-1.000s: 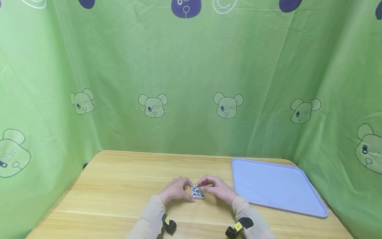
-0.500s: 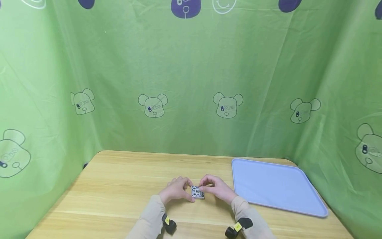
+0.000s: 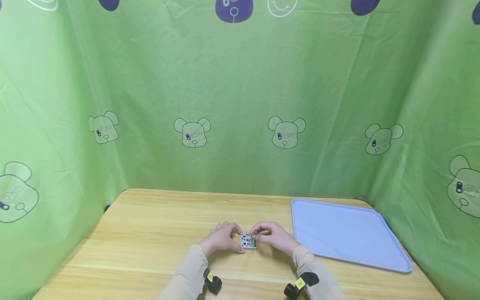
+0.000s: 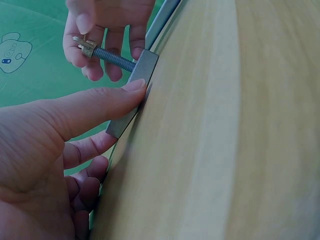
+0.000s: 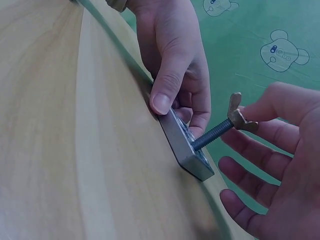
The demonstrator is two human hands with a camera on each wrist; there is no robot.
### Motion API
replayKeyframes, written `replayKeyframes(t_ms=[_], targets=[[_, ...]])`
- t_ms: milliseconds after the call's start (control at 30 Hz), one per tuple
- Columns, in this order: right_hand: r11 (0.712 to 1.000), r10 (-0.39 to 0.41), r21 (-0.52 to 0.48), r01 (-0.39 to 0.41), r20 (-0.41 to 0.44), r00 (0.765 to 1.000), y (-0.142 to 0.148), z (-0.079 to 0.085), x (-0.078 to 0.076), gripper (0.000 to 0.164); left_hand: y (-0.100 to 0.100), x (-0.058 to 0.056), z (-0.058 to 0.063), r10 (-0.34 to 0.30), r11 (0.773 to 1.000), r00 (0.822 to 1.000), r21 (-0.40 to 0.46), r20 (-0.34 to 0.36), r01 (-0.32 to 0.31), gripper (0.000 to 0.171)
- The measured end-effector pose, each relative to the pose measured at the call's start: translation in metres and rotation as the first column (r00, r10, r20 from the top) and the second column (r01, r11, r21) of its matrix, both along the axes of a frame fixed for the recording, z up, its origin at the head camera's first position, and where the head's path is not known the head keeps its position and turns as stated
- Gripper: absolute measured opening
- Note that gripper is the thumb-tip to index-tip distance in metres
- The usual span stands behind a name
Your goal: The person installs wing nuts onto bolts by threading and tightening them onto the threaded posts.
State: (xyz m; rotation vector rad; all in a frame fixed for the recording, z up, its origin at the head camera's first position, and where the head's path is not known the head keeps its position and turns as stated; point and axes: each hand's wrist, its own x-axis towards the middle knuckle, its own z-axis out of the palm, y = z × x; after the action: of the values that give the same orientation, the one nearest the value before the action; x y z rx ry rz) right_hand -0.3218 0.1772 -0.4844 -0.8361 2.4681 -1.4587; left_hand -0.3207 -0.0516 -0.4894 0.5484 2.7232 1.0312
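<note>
A small grey metal block point(image 3: 248, 247) with round holes in its top lies on the table. My left hand point(image 3: 221, 239) holds it by opposite sides, thumb along the near face. From the block rises a threaded bolt point(image 5: 214, 135), and a brass-coloured wing nut point(image 5: 237, 119) sits at its upper end. My right hand point(image 3: 275, 238) is at the wing nut, pinching it with the fingertips. In the right wrist view the other right fingers are loosely bent below the nut. The left wrist view shows bare thread between nut and block.
A light blue tray point(image 3: 348, 235) lies at the right of the wooden table point(image 3: 150, 233). Green curtains point(image 3: 240, 83) with bear prints stand behind and at both sides. Small black cameras are strapped to both wrists.
My right fingertips have shifted slightly around the wing nut, and more of it shows in the head view. The left hand and the block have stayed in place.
</note>
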Motion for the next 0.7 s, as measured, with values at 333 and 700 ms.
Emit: replayKeyframes(t_ms=[333,700], targets=[[1.0,-0.004,-0.004,0.004,-0.007,1.0,-0.0018,-0.0003,0.0006,0.018,-0.0004,0.0,0.0001,0.0,1.0,1.0,-0.004,0.003,0.0,0.052],[0.998,-0.056,-0.01,0.056,0.0,0.998,-0.0067,-0.0037,0.0018,0.016,-0.0006,-0.0011,-0.0008,0.002,1.0,1.0,0.001,0.016,-0.002,0.053]])
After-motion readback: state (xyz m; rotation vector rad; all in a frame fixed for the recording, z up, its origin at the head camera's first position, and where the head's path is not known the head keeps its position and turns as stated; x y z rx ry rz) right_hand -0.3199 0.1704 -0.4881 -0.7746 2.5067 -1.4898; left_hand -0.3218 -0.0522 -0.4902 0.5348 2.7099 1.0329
